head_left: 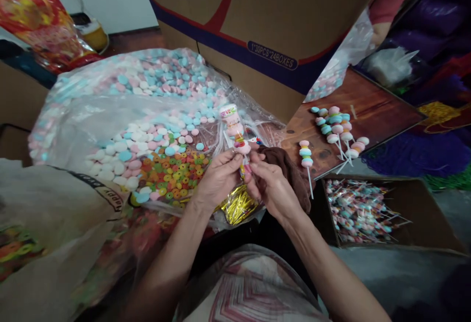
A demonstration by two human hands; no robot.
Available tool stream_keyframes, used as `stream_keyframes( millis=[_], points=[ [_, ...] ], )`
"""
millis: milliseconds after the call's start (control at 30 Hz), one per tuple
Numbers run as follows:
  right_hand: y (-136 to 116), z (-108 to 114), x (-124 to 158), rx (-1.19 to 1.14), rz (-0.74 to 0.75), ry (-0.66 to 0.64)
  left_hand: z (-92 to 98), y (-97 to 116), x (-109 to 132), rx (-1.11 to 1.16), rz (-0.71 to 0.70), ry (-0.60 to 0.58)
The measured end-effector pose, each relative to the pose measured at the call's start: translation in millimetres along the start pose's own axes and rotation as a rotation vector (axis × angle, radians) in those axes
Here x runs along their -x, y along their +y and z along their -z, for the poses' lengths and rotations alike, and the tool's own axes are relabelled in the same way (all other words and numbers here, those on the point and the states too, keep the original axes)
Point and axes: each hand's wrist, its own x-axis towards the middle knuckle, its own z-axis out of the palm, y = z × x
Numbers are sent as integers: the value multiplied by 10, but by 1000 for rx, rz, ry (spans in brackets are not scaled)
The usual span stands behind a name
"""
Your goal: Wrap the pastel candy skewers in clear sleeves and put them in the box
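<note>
Your left grip (pixel 221 176) is pinched shut on the wrapped candy skewer (pixel 237 136), and your right grip (pixel 274 185) has closed fingers around its lower end, in front of the large carton (pixel 235 33). Left of the carton lie pastel candies (pixel 172 74), with ring gummies (pixel 178 167) nearer you. Right of the carton, bare skewers (pixel 336 128) rest on the surface (pixel 386 111); nearer you sits an open box (pixel 427 219) of skewers.

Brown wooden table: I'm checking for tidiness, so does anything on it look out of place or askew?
Slightly: one pink-and-blue candy skewer on a white stick lies alone, left of the loose cluster of pastel candy skewers in the picture, so it looks like a stray.
</note>
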Motion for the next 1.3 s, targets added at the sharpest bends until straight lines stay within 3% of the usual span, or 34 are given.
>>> stream_keyframes(
  millis=[67, 200, 300, 400, 533, 667, 900, 1100, 1200, 1300],
  points=[
    [12, 38, -8, 302, 77, -10, 67, 73, -15, 58, -62, 58],
    [91, 173, -39, 959, 283, 198, 238, 137, -102, 68, -235, 257],
    [163, 174, -109, 1199, 297, 224, 377, 158, -138, 10, -288, 364],
    [244, 39, -227, 1392, 261, 223, 455, 142, -134, -5, -328, 459],
    [332, -173, -377, 1551, 200, 266, 460, 94, -105, -24, -323, 473],
    [326, -192, -428, 1501, 155, 282, 444, 68, -83, -40, -277, 470],
    [320, 72, -488, 868, 210, 211, 450, -10, -94, -22, -204, 478],
    [368, 141, -543, 477, 134, 175, 383, -91, -120, -115, -227, 568],
    [364, 161, -539, 521, 162, 209, 369, -121, -138, -135, -236, 616],
    [346, 157, -505, 723, 210, 233, 388, -136, -152, -131, -239, 604]
  ],
)
